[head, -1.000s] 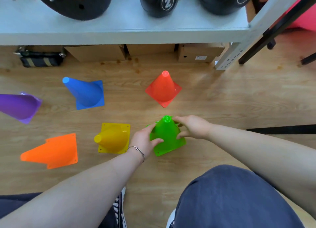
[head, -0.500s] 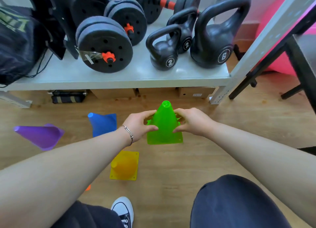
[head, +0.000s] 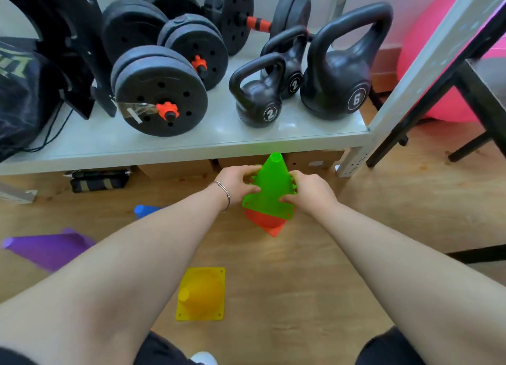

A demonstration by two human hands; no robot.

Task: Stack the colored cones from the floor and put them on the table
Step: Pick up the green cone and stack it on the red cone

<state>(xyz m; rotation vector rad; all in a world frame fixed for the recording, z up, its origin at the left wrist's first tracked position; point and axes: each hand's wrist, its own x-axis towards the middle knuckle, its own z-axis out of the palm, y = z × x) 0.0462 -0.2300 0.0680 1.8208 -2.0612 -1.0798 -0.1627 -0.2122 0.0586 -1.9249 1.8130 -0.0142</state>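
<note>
Both hands hold a green cone [head: 272,185] upright in front of the shelf. My left hand [head: 236,182] grips its left side and my right hand [head: 309,191] grips its right side. Just under the green cone's base, the base of a red cone [head: 267,223] shows on the floor; the rest of it is hidden. A yellow cone [head: 201,293] stands on the floor nearer to me. A purple cone [head: 48,248] lies on its side at the left. A blue cone [head: 143,210] peeks out behind my left forearm.
A low grey shelf [head: 191,143] carries black dumbbell plates [head: 160,91], kettlebells [head: 335,72] and a black bag [head: 19,91]. Cardboard boxes [head: 315,160] sit under it. Black table legs [head: 427,104] and a pink ball [head: 435,72] are at the right.
I lifted the green cone off the floor and carried it away from me, over the red cone. The view tilted up toward the shelf.
</note>
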